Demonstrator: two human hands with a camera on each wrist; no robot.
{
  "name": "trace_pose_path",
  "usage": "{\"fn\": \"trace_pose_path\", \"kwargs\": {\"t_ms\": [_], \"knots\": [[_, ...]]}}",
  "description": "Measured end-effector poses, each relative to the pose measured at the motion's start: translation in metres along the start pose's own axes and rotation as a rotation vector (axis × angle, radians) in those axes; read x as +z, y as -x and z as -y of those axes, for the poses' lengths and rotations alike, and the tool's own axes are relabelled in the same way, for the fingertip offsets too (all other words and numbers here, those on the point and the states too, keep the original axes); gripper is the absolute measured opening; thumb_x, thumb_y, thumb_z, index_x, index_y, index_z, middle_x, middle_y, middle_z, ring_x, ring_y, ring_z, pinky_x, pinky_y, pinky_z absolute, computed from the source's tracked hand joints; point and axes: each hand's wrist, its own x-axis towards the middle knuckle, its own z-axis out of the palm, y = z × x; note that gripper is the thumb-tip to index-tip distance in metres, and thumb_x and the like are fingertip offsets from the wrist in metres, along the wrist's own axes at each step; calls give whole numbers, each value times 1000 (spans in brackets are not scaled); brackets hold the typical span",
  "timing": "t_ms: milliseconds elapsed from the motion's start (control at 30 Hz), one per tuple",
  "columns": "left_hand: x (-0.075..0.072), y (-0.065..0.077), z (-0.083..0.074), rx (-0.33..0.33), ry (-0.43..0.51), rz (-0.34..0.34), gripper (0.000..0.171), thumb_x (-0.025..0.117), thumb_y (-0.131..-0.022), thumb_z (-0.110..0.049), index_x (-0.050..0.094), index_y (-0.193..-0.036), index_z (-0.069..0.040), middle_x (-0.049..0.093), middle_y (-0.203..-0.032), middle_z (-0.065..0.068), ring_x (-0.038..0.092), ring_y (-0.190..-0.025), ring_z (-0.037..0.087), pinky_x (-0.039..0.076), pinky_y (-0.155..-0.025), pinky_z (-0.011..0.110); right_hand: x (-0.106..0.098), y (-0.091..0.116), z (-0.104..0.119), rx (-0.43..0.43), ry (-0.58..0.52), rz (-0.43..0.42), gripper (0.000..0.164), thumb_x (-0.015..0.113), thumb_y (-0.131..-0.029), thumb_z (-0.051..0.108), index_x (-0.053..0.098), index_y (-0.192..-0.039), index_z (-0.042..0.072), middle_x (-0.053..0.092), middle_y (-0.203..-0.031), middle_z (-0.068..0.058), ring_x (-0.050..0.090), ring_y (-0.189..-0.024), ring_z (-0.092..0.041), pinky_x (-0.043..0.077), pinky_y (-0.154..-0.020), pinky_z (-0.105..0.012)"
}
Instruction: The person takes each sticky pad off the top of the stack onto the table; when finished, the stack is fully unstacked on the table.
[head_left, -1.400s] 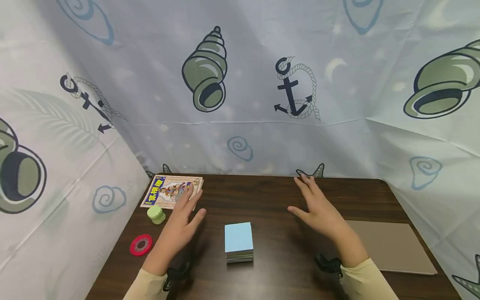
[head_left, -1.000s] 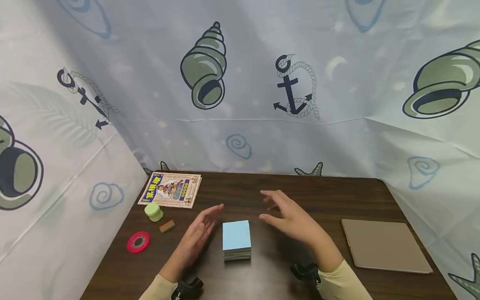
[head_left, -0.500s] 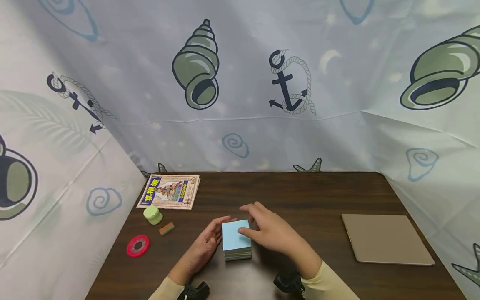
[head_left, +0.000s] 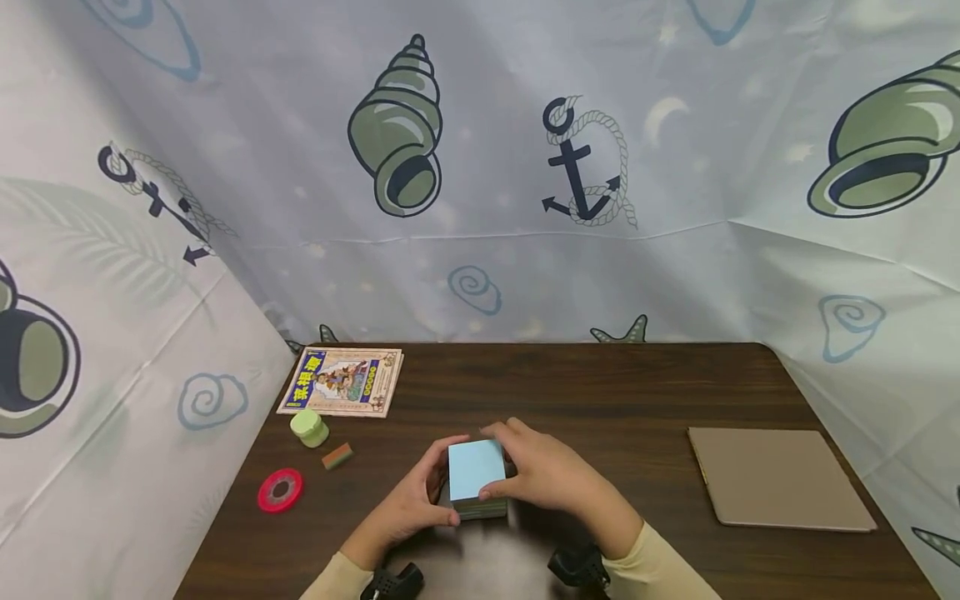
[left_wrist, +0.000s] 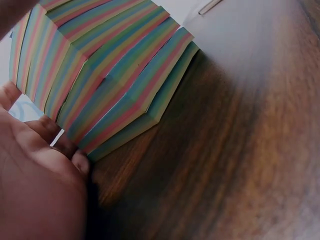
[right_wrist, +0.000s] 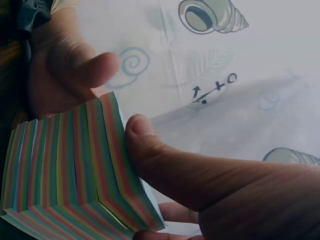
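Note:
A squared stack of note paper blocks (head_left: pixel 476 471), pale blue on top, stands upright on the dark wooden table between both hands. Rainbow-striped sides of the same stack (left_wrist: pixel 100 80) fill the left wrist view. My left hand (head_left: pixel 408 504) wraps its left side, fingers around the far edge and thumb by the near left corner. From the right, my right hand (head_left: pixel 547 471) grips it, thumb at the top's near right edge and fingers behind. In the right wrist view the right thumb (right_wrist: pixel 142 132) lies along the top rim; the left thumb (right_wrist: pixel 100 69) shows past the stack.
To the left lie a red ring-shaped roll (head_left: pixel 266 493), a small orange-and-green block (head_left: pixel 337 456), a light green lidded jar (head_left: pixel 309 428) and an illustrated booklet (head_left: pixel 341 383). A flat taupe panel (head_left: pixel 780 479) lies at the right. Patterned cloth (head_left: pixel 480 183) hangs behind the table (head_left: pixel 600 392).
Both hands have come down and inward from wide apart to the stack's two sides. Fingers that were spread now curl around it. The stack has stayed in about the same place.

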Motion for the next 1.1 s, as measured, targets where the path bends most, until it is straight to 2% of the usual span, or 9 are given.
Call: {"fn": "trace_pose_path", "kwargs": {"t_ms": [100, 200, 533, 733, 933, 1100], "knots": [[0, 0, -1, -27, -57, -26, 96, 83, -96, -8, 22, -170, -4, 48, -157, 15, 51, -143, 15, 38, -119, 19, 0, -2, 0, 0, -4, 14, 78, 86, -88, 60, 58, -150, 23, 62, -125, 4, 64, -93, -13, 53, -79, -32], [1, 0, -3, -68, -98, -43, 89, 81, -98, -8, 27, -169, -8, 48, -158, 14, 50, -145, 14, 35, -120, 16, 0, -3, -1, -2, -5, 17, 73, 87, -88, 59, 59, -147, 24, 63, -124, 6, 66, -96, -15, 53, -81, -33], [1, 1, -6, -130, -99, -62, 84, 80, -97, -5, 33, -166, -17, 45, -163, 14, 46, -151, 10, 33, -120, 13, -1, -4, -3, -16, -13, 3, 72, 89, -87, 57, 61, -145, 24, 64, -123, 8, 63, -96, -11, 53, -83, -32], [1, -3, -6, -156, -98, -72, 81, 80, -97, -6, 35, -163, -19, 45, -164, 13, 45, -152, 7, 34, -120, 12, -6, -4, -5, -41, -1, -67, 73, 93, -85, 49, 61, -145, 23, 63, -121, 7, 61, -97, -10, 54, -85, -33], [3, 1, -8, -175, -92, -66, 83, 79, -98, -6, 30, -164, -18, 43, -164, 16, 45, -150, 5, 36, -118, 12, -7, -5, -7, -93, 7, -125, 78, 95, -84, 41, 59, -150, 20, 62, -122, 5, 59, -99, -9, 54, -88, -33], [1, 0, -10, -185, -94, -65, 83, 80, -98, -7, 30, -164, -19, 42, -165, 17, 44, -152, 7, 33, -119, 11, -9, -7, -7, -142, -34, -178, 74, 96, -85, 30, 59, -149, 22, 62, -124, 5, 60, -103, -10, 55, -90, -34]]}}
